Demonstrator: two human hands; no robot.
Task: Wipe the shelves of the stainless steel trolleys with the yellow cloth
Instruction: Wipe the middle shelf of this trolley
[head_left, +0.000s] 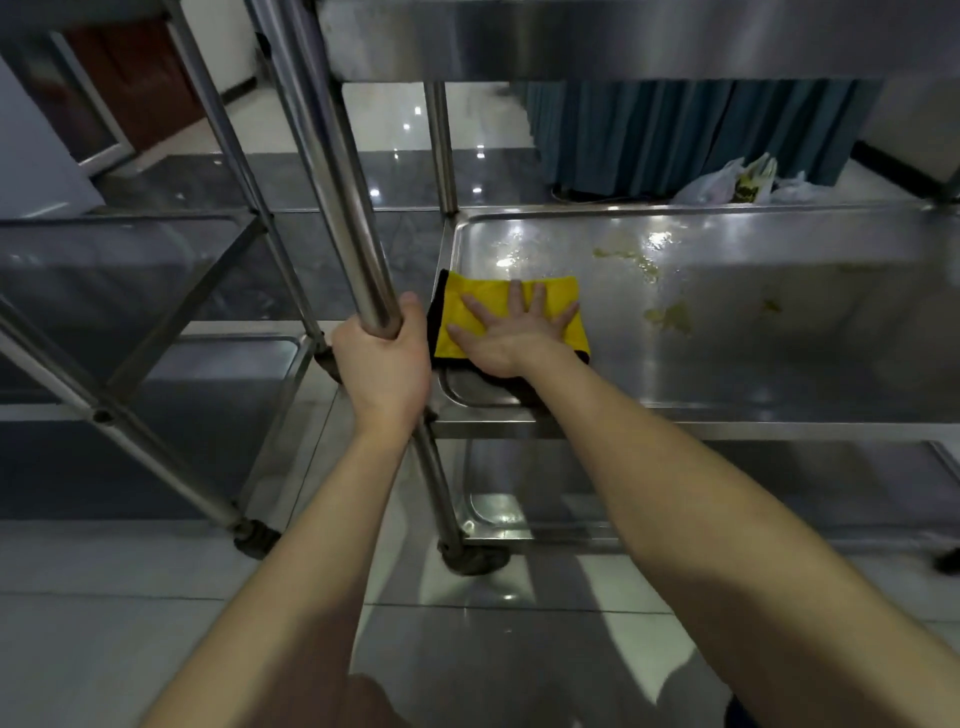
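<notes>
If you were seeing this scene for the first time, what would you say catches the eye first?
The yellow cloth stands out first, pressed flat under the right hand at the near left corner of the trolley's middle shelf. To its right, yellowish smears mark the steel. The left hand grips the upright post beside the shelf.

Yellow cloth, edged in black, lies spread flat in the near left corner of the middle shelf of a stainless steel trolley; the rimmed shelf gleams wet, with yellowish-green smears near its centre; a second trolley stands just left.
</notes>
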